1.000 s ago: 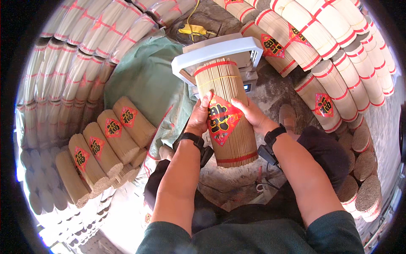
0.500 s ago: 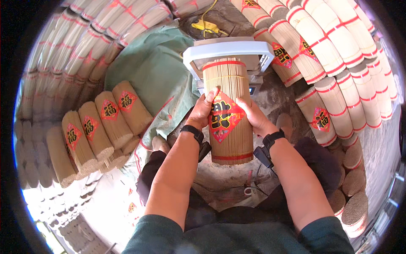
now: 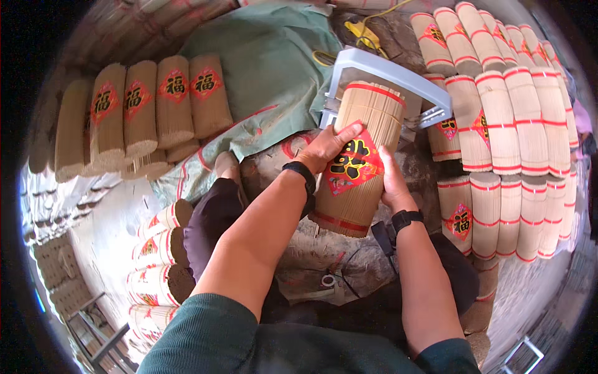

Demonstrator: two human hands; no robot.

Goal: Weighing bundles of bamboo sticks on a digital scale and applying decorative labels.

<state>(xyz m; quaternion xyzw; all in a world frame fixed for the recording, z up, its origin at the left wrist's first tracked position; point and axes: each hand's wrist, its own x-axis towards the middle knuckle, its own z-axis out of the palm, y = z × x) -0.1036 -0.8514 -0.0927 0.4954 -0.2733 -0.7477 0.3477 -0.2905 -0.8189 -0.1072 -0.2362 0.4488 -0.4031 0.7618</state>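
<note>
A thick bundle of thin tan incense sticks [image 3: 372, 115] tilts in front of me, bound by red bands near both ends. On its face is a red diamond-shaped label [image 3: 354, 163] with black and gold lettering. My left hand [image 3: 327, 147] grips the bundle's left side, thumb lying on the label's upper edge. On the opposite side my right hand [image 3: 395, 181] is closed around it, its fingers mostly hidden behind. Just beyond the bundle's far end stands a device with a pale grey-blue frame [image 3: 398, 78], partly covered by the bundle.
Labelled stick bundles [image 3: 140, 112] are piled at the left beside a green sheet [image 3: 268, 68]. Rows of red-banded bundles [image 3: 498, 118] are stacked at the right. More bundles [image 3: 152, 271] lie near my left knee. A yellow power strip with a cord [image 3: 364, 34] lies at the back.
The view has swung left, so the side stacks sit differently. The bundle, upright before, now leans with its top to the right. Both hands still hold it.
</note>
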